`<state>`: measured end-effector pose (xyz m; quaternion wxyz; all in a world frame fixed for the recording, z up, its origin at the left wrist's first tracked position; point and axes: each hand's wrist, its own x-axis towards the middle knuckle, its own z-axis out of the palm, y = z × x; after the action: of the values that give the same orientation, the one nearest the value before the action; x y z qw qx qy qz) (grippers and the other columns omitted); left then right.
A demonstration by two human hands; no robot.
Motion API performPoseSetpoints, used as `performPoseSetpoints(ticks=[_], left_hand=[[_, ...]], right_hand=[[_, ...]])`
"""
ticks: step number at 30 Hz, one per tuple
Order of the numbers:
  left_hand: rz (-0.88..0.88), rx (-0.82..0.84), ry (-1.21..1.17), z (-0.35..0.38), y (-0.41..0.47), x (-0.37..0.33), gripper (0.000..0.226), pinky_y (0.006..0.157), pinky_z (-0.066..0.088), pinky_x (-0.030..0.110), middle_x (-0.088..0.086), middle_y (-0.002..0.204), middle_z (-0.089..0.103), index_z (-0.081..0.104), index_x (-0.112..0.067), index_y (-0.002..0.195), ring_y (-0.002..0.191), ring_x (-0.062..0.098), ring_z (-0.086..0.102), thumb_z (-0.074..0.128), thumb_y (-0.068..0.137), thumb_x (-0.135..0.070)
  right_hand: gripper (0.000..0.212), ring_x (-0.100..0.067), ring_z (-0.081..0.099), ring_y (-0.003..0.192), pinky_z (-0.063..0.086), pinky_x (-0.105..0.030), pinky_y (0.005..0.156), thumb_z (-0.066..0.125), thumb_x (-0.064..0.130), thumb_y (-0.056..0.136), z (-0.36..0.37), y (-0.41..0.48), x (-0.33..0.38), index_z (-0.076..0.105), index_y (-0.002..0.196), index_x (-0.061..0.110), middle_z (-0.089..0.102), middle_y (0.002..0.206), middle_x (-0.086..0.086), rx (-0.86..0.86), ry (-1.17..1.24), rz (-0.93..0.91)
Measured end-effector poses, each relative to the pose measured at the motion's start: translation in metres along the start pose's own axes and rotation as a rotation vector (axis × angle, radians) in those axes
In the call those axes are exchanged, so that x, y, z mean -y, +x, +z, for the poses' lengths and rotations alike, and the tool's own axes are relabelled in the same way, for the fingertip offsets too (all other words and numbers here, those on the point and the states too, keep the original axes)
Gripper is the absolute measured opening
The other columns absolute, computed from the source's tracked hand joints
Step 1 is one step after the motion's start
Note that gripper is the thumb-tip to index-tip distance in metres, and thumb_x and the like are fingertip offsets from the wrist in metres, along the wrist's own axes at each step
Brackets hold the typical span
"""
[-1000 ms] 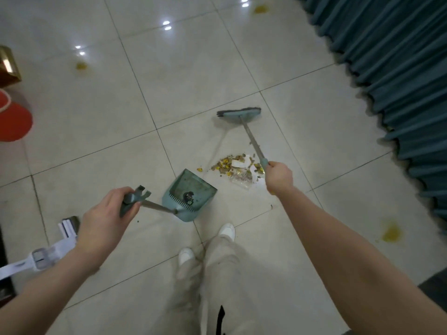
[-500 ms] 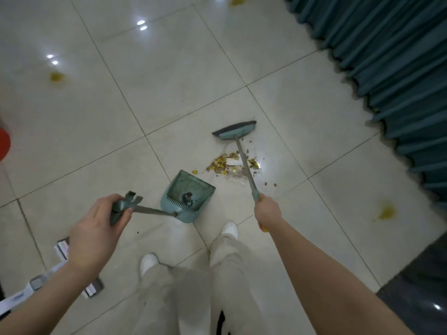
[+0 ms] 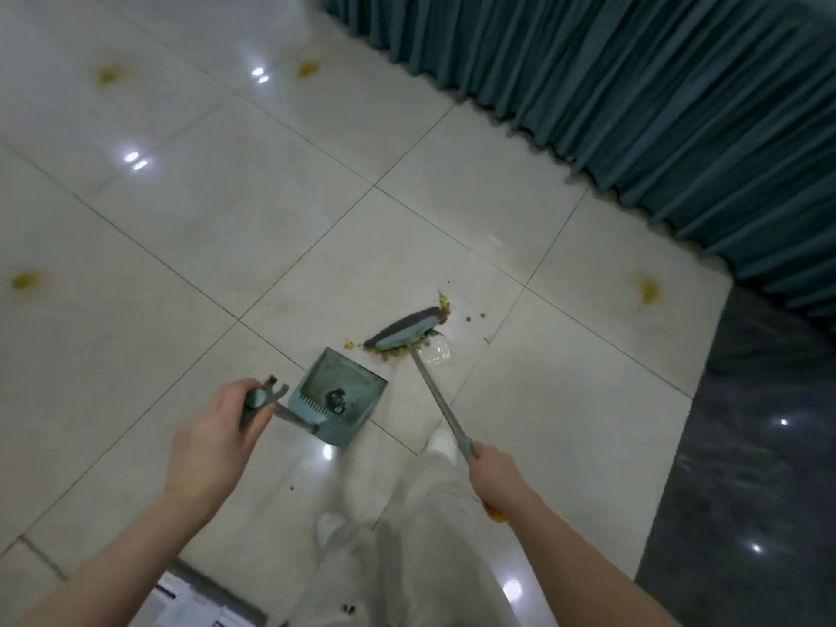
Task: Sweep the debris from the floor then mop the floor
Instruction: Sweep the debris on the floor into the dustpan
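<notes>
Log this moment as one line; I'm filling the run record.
phase: sweeping | left hand: holds dustpan | right hand: holds broom on debris | mopping: not started

One head-worn camera looks steeply down — wide-angle, close over both forearms — at the tiled floor (image 3: pixel 226 228).

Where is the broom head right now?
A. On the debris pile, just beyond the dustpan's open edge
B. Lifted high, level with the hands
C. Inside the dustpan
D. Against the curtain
A: the broom head sits low on the debris, just past the dustpan, well short of the curtain.
</notes>
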<state>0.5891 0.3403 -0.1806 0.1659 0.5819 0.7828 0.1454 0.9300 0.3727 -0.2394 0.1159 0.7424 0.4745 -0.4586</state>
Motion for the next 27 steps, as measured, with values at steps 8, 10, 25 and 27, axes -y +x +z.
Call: performPoseSetpoints(ticks=[8, 10, 25, 27], left_hand=[[0.028, 0.064, 0.004, -0.042, 0.017, 0.026, 0.031, 0.065, 0.051, 0.041, 0.002, 0.102, 0.064, 0.054, -0.022, 0.111, 0.08, 0.031, 0.063, 0.06, 0.086, -0.04], [0.027, 0.075, -0.012, -0.05, 0.027, 0.024, 0.03, 0.065, 0.044, 0.037, 0.009, 0.103, 0.065, 0.058, -0.012, 0.111, 0.081, 0.036, 0.063, 0.067, 0.086, -0.025], [0.162, 0.116, 0.171, -0.051, 0.119, 0.013, 0.037, 0.053, 0.054, 0.043, 0.012, 0.094, 0.068, 0.058, -0.013, 0.108, 0.064, 0.039, 0.066, 0.076, 0.075, -0.017], [0.195, 0.124, 0.178, -0.054, 0.129, 0.012, 0.037, 0.052, 0.054, 0.042, 0.012, 0.093, 0.068, 0.059, -0.011, 0.109, 0.063, 0.037, 0.066, 0.075, 0.076, -0.017]], right_hand=[[0.026, -0.027, 0.06, 0.064, 0.054, -0.037, 0.061, 0.043, 0.031, 0.099, -0.028, -0.013, 0.002, 0.067, 0.103, 0.022, 0.06, 0.068, -0.001, -0.216, 0.119, -0.123], [0.028, -0.03, 0.062, 0.071, 0.056, -0.04, 0.064, 0.041, 0.031, 0.1, -0.037, -0.007, 0.012, 0.066, 0.109, 0.022, 0.063, 0.077, -0.004, -0.237, 0.124, -0.122], [0.04, -0.029, 0.063, 0.067, 0.054, -0.032, 0.051, 0.033, 0.009, 0.097, -0.106, 0.154, 0.112, 0.057, 0.128, 0.013, 0.064, 0.101, -0.016, -0.232, 0.216, 0.116], [0.045, -0.035, 0.065, 0.085, 0.06, -0.044, 0.07, 0.028, 0.008, 0.095, -0.094, 0.15, 0.103, 0.053, 0.131, 0.015, 0.061, 0.106, -0.017, -0.205, 0.17, 0.129]])
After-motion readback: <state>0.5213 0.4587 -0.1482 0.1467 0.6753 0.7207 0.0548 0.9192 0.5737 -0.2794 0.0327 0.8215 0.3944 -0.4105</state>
